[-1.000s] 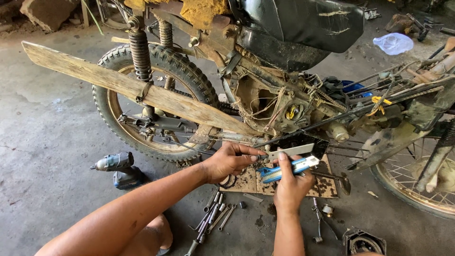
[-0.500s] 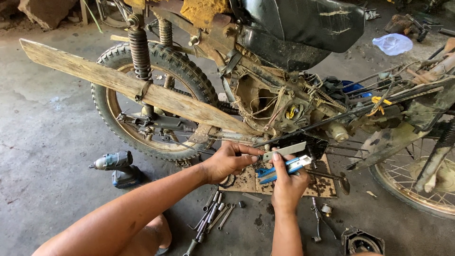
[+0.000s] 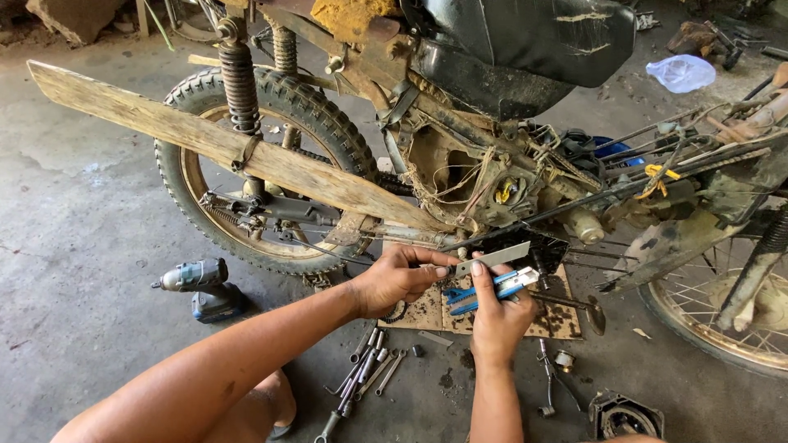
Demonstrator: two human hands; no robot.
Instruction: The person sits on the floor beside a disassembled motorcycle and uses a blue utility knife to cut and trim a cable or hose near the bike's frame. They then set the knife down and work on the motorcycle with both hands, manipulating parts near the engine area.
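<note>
My left hand [image 3: 400,279] pinches one end of a thin grey metal strip [image 3: 496,258] just below the frame of a stripped, muddy motorcycle [image 3: 460,164]. My right hand [image 3: 497,316] grips blue-handled pliers [image 3: 492,289] and its fingers also touch the strip from beneath. Both hands hover over a dirty piece of cardboard [image 3: 427,310] on the concrete floor. A long wooden plank [image 3: 205,143] runs through the rear wheel [image 3: 263,164] toward the engine area.
A cordless impact driver [image 3: 201,285] lies on the floor at left. Several wrenches and sockets [image 3: 365,373] lie below my hands. A spoked front wheel [image 3: 722,316] is at right, a plastic bag [image 3: 680,72] at the back, a small round part [image 3: 628,417] near the bottom.
My hands rose slightly toward the frame and the metal strip tilted up at its right end. The pliers stayed in my right hand.
</note>
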